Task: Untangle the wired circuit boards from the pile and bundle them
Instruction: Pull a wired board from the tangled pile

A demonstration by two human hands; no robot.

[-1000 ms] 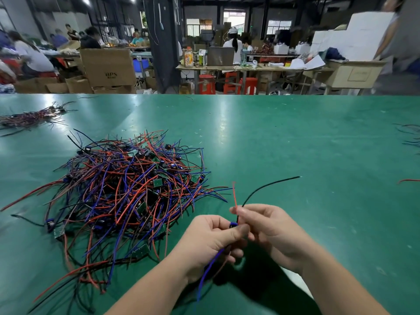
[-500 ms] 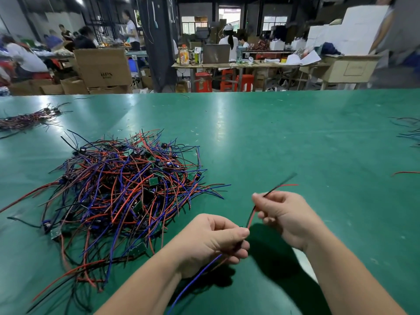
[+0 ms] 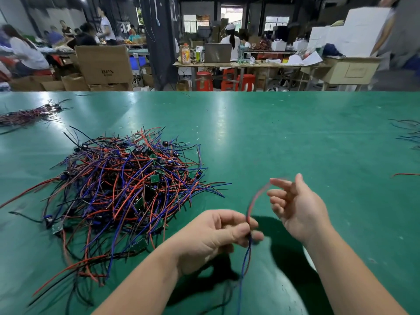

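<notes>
Green desk [image 3: 295, 133], busy workshop: left hand [image 3: 213, 237] pinches freed wires [image 3: 250, 205] clear of the pile [image 3: 127, 185]; right hand [image 3: 300, 208] has let go, fingers loose, strands likely straightened for bundling.

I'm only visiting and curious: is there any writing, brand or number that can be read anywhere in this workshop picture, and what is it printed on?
"BPS": printed on the front of the big brown cardboard box in the background at left.
Small line under "BPS": too small to read.
Label on the orange bottle on the back workbench: blurred, unreadable.
Framed marking on the pale box at right: unreadable.
</notes>
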